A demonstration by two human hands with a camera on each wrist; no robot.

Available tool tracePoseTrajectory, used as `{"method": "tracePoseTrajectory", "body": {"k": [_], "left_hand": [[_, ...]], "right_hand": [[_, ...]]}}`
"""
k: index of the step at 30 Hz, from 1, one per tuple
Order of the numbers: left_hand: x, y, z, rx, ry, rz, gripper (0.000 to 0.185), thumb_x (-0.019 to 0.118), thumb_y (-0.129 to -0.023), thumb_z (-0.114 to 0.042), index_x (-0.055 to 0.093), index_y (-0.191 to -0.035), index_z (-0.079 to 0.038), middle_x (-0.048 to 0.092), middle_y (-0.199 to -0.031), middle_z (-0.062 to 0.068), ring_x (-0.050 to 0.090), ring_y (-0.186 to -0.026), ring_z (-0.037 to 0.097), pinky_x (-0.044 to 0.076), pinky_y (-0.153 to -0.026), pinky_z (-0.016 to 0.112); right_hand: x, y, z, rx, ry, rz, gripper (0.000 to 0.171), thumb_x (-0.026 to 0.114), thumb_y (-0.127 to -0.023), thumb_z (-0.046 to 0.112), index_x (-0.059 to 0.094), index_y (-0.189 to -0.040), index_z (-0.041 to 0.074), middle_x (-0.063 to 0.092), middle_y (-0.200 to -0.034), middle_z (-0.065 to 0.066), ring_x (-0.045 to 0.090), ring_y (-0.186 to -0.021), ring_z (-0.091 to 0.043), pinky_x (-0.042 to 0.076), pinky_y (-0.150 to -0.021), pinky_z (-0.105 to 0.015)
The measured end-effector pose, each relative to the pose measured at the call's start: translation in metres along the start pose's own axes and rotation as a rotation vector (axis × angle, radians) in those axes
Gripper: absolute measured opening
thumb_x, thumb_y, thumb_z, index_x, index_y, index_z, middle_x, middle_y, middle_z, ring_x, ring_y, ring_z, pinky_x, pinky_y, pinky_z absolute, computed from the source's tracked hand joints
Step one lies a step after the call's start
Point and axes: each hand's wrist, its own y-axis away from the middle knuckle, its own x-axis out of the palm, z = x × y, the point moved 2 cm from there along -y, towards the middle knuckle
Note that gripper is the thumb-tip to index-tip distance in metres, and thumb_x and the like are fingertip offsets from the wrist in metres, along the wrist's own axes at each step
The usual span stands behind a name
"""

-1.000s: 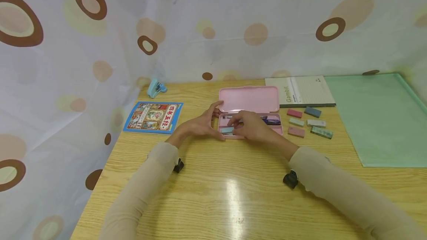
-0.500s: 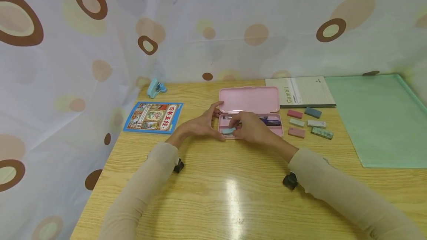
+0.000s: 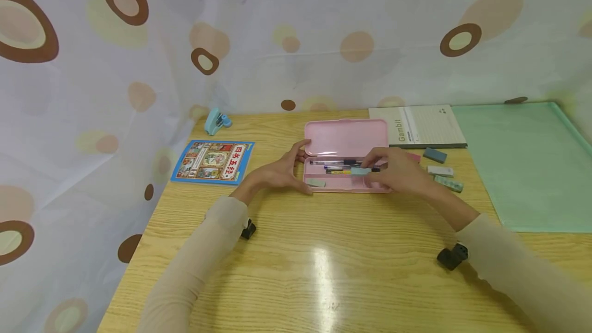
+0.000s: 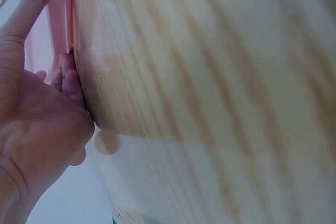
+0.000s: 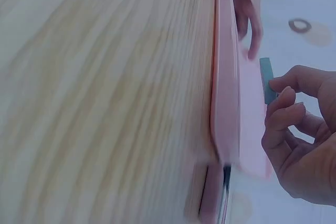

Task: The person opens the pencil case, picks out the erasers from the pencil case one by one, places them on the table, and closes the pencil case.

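Observation:
A pink pencil case lies with its lid folded back on the wooden table. My left hand holds its left end, thumb at the front corner and fingers by the hinge side. Between thumb and fingertips, my right hand pinches a pale blue-green eraser over the case's right half; the right wrist view shows this eraser sticking out past the fingertips. Several pens lie in the back compartment. Another pale eraser sits in the front left compartment.
Right of the case lie a blue eraser, a white eraser and a patterned green eraser; my right hand partly covers others. Behind are a notebook and green mat. A booklet and blue gadget stand left.
My right hand has lifted the blue-green eraser from the case's front left compartment and carried it right, uncovering the pens and the other eraser. My left hand has stayed in place.

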Motion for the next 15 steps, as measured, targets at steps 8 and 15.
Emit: {"method": "tracePoseTrajectory", "body": {"k": [8, 15], "left_hand": [[-0.001, 0.0, -0.001, 0.0, 0.004, -0.004, 0.126, 0.093, -0.078, -0.021, 0.003, -0.166, -0.028, 0.034, -0.149, 0.007, 0.034, -0.138, 0.021, 0.029, -0.121, 0.037], [-0.001, 0.0, 0.0, 0.0, 0.003, 0.0, 0.126, 0.093, -0.078, -0.023, 0.003, -0.166, -0.029, 0.035, -0.148, 0.006, 0.035, -0.138, 0.02, 0.03, -0.121, 0.037]], "right_hand": [[-0.045, 0.038, -0.038, 0.095, 0.042, -0.018, 0.023, 0.078, -0.092, 0.017, 0.07, -0.111, 0.006, 0.066, -0.109, -0.015, 0.059, -0.069, -0.015, 0.049, -0.056, -0.026], [-0.054, 0.063, -0.056, 0.081, 0.169, 0.039, 0.022, 0.08, -0.089, 0.013, 0.072, -0.11, 0.007, 0.065, -0.094, -0.005, 0.051, -0.072, -0.014, 0.044, -0.06, -0.027]]}}
